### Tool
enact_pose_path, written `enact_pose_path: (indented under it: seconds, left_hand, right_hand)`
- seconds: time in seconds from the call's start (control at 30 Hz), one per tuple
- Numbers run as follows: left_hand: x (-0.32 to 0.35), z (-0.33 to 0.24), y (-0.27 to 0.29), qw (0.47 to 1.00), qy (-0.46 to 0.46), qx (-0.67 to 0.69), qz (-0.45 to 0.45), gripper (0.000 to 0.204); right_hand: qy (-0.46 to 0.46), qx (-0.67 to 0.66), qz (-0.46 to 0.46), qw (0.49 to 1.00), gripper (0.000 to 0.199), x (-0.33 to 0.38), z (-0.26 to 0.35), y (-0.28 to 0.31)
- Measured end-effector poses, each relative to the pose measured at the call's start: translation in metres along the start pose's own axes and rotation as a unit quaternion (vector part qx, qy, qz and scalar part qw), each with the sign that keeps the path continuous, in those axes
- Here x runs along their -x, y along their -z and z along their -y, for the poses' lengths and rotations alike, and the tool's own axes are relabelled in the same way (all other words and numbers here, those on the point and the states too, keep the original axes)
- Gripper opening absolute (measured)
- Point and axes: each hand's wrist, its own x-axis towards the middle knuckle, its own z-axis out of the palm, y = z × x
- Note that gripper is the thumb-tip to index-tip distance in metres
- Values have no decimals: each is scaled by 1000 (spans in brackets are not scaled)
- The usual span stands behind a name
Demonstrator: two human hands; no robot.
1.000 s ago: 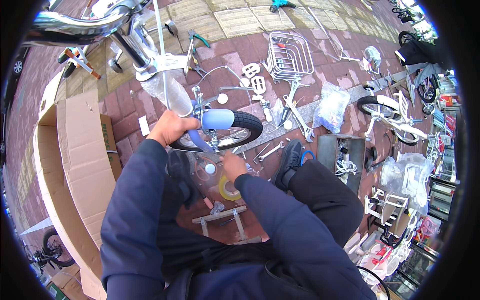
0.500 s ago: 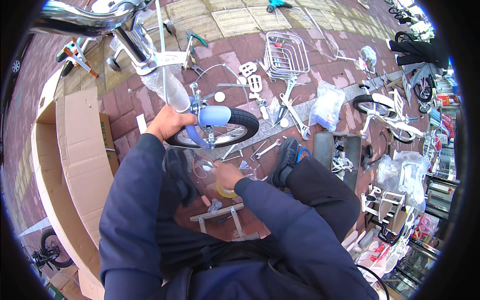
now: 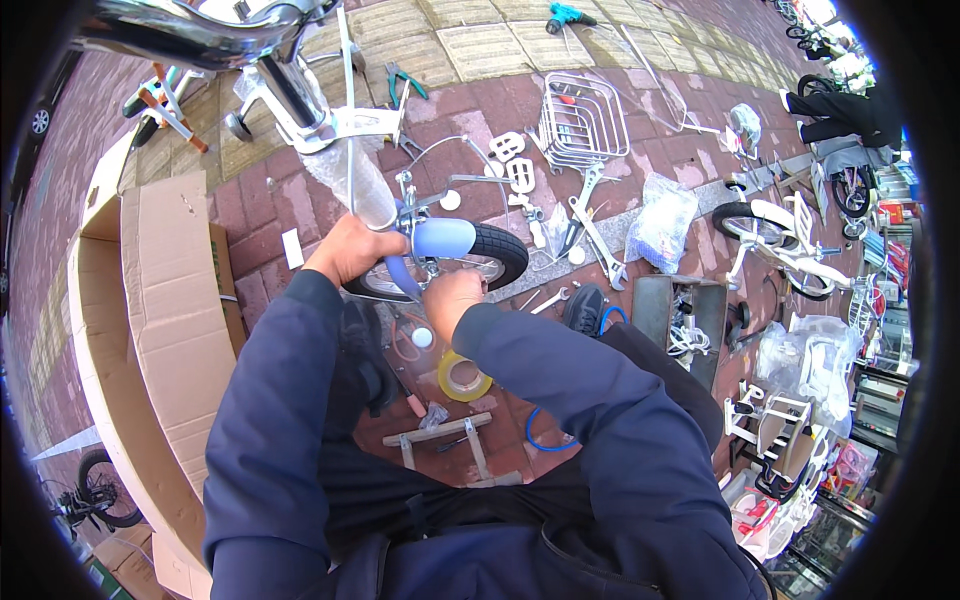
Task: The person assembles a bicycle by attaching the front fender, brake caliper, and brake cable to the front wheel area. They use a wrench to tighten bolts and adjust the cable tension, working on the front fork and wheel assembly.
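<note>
My left hand (image 3: 352, 250) is wrapped round the lower end of the bicycle's tube, where the light blue fork (image 3: 401, 277) begins. Clear wrapping (image 3: 350, 180) covers the tube above it. My right hand (image 3: 455, 300) is closed at the wheel's side by the fork end, its curled fingers hiding whatever they hold. A light blue mudguard (image 3: 445, 238) arches over the black tyre (image 3: 510, 262) just beyond both hands. Chrome handlebars (image 3: 190, 45) rise at the upper left. Below my right hand, a roll of yellowish tape (image 3: 464, 376) lies on the paving.
An open cardboard box (image 3: 175, 300) stands on the left. Wrenches (image 3: 600, 240), a wire basket (image 3: 585, 125), white pedals (image 3: 520, 175) and a bubble-wrapped bundle (image 3: 660, 225) lie ahead. A metal toolbox (image 3: 680, 310) sits by my right knee; a small white bicycle (image 3: 780, 225) lies beyond.
My right hand has risen from beside the tape roll to the wheel by the fork end, leaving the tape in plain sight. My left hand keeps its grip on the bicycle.
</note>
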Motion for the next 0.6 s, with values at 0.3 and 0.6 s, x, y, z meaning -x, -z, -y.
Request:
enact_pose_path:
  seconds: [0.3,0.6]
  left_hand:
    - [2,7,0,999,-21,-34,-13,37]
    - [5,6,1,992,5,-113,-49,47]
  right_hand:
    - [10,-275,-95,957,31,7,-39,-117]
    - [57,-336,-149,928,34,28,-50,-122]
